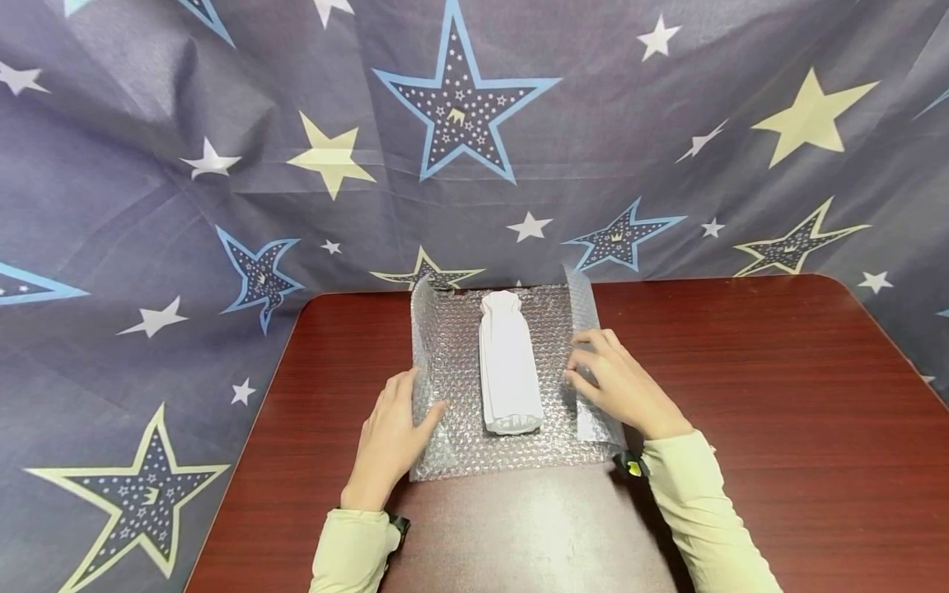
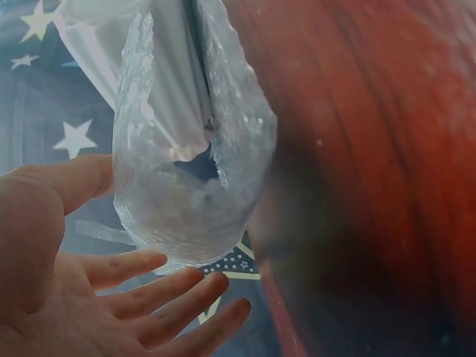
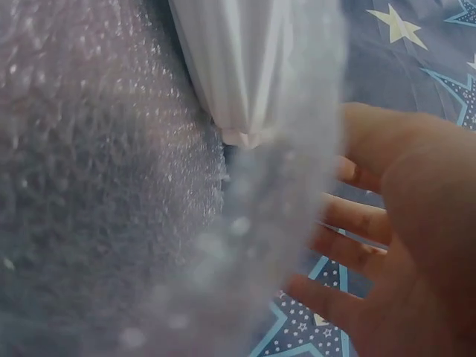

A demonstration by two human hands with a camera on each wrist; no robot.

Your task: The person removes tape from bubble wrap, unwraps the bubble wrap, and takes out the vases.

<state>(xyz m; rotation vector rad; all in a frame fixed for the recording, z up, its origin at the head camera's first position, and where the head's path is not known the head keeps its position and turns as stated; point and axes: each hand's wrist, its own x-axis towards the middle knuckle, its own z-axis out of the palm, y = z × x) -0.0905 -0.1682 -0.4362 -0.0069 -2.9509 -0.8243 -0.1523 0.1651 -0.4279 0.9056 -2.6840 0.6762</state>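
A long bundle wrapped in white paper (image 1: 510,362) lies lengthwise on a sheet of bubble wrap (image 1: 452,395), its far end gathered. What is inside is hidden. Both side edges of the sheet curl upward. My left hand (image 1: 389,432) is at the left edge, thumb spread apart from the other fingers; in the left wrist view its fingers (image 2: 186,305) are extended beside the curled plastic (image 2: 186,208). My right hand (image 1: 626,383) is at the raised right flap (image 1: 593,416), fingers loosely bent. The right wrist view shows those fingers (image 3: 349,245) against or just behind the blurred flap.
Under the sheet is a reddish-brown wooden table (image 1: 749,395), with rounded far corners. Behind and to the left hangs a grey-blue cloth (image 1: 519,206) printed with stars, close to the table's far edge.
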